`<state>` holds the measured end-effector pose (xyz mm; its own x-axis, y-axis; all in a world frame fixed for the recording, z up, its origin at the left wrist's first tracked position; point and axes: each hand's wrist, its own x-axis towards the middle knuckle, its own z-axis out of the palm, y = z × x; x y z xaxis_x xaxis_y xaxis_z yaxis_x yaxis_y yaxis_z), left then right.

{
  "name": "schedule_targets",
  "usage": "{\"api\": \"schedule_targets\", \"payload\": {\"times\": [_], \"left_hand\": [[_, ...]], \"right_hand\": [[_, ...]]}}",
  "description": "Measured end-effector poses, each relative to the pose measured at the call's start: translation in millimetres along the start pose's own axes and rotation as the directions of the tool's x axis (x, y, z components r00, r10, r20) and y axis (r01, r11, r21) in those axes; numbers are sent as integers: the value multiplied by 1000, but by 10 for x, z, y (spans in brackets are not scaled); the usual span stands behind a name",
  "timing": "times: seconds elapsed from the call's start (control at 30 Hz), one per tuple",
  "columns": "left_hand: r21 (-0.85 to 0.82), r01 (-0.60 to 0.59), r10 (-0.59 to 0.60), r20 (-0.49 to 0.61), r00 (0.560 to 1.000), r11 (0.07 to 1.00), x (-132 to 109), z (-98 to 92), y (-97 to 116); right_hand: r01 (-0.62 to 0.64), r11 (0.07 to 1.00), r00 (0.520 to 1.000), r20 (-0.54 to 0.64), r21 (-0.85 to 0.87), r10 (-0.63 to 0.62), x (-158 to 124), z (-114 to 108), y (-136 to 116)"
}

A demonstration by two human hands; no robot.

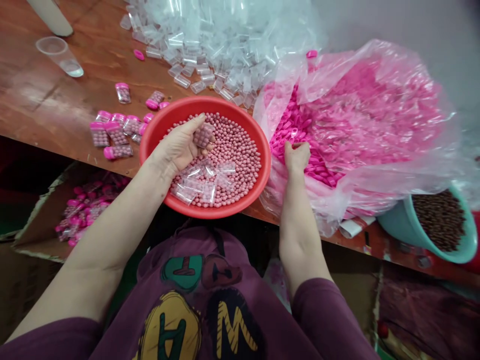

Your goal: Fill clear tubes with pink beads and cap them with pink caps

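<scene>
Above a red basin (205, 214) of pink beads (240, 150), my left hand (185, 145) grips a small clear container (203, 135) filled with such beads. Several empty clear containers (193, 185) lie on the beads near my left wrist. To the right, my right hand (298, 156) reaches into a clear plastic bag (375, 185) of bright pink caps (290, 122). Its fingers are bent among the caps at the bag's opening, and whether they pinch one is hidden. Filled containers with pink caps (116, 132) lie left of the basin.
A heap of empty clear containers (225, 45) spreads over the back of the wooden table (75, 110). A clear cup (60, 56) stands at the left. Below the edge is a cardboard box (41, 200) of capped containers. A teal bucket (397, 220) of brown beads leans at the right.
</scene>
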<state>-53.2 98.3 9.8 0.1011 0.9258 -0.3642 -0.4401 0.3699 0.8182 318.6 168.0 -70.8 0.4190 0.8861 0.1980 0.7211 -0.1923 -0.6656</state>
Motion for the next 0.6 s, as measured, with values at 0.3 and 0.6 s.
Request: {"api": "schedule_targets", "payload": {"times": [0.3, 0.6], "left_hand": [[-30, 46, -47, -24, 999, 998, -20, 41, 21], [-15, 4, -1, 186, 982, 1000, -93, 66, -42]], "right_hand": [[-68, 995, 986, -149, 72, 79, 170, 112, 100], [326, 806, 913, 57, 494, -405, -441, 30, -733]]}}
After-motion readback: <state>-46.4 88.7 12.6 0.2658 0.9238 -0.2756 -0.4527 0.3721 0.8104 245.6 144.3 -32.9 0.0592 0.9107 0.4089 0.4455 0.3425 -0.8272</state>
